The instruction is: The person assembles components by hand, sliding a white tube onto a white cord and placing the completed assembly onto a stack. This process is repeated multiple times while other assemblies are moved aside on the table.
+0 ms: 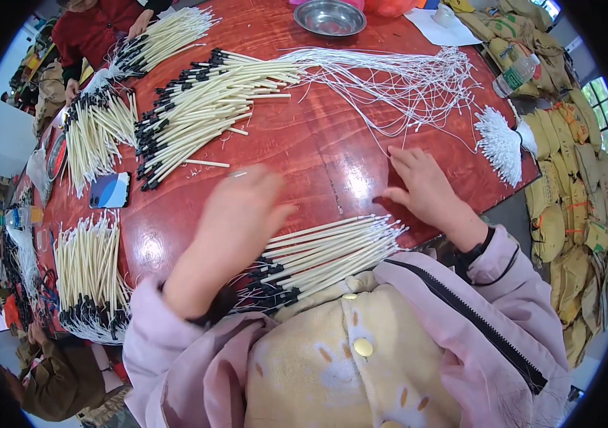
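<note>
My left hand point(238, 217) is smeared by motion above the red table, between two groups of thin cream sticks with black ends. Its fingers are too blurred to read. My right hand point(424, 187) hovers over the table with its thumb and fingers apart, nothing visible in it. Close to my body lies a row of cream sticks point(325, 253), black ends to the left and white thread tips to the right. Beyond my left hand spreads a larger pile of such sticks point(211, 107). A loose tangle of white strings point(404, 82) runs right from that pile.
A bound white string bundle point(500, 146) and a plastic bottle point(516, 75) sit at the right edge. A metal bowl point(330, 18) stands at the back. Left are a phone point(110, 190) and more stick bundles point(89, 267). Another person point(94, 36) works at the far left.
</note>
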The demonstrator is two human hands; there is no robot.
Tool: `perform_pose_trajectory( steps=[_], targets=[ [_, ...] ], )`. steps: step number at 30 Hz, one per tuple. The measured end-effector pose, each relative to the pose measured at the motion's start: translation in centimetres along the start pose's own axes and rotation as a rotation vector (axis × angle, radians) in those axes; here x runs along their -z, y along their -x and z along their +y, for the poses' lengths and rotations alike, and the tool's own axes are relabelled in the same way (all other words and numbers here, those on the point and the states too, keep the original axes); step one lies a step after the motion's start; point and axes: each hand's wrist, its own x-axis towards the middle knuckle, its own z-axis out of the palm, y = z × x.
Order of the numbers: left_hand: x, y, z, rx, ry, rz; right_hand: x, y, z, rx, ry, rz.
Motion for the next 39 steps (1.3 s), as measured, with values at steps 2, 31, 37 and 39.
perform_pose_trajectory(
  steps=[2, 31, 37, 39],
  targets=[
    [-3.0, -4.3, 0.4, -0.197, -0.07, -0.1, -0.7, 1.0, -0.3, -0.008, 0.03, -0.035],
    [-4.8, 6.0, -8.0, 0.44, 0.179, 0.1, -2.1, -3.6, -0.8, 0.297, -0.099, -0.003],
    [-3.6, 7.6, -9.0, 0.605, 0.145, 0.021, -1.9, -3.9, -1.0, 0.277, -0.134, -0.014],
    [-2.9, 7.5, -9.7, 0.62, 0.0, -0.083, -1.8, -3.9, -0.9, 0.285, -0.137, -0.015]
  ],
)
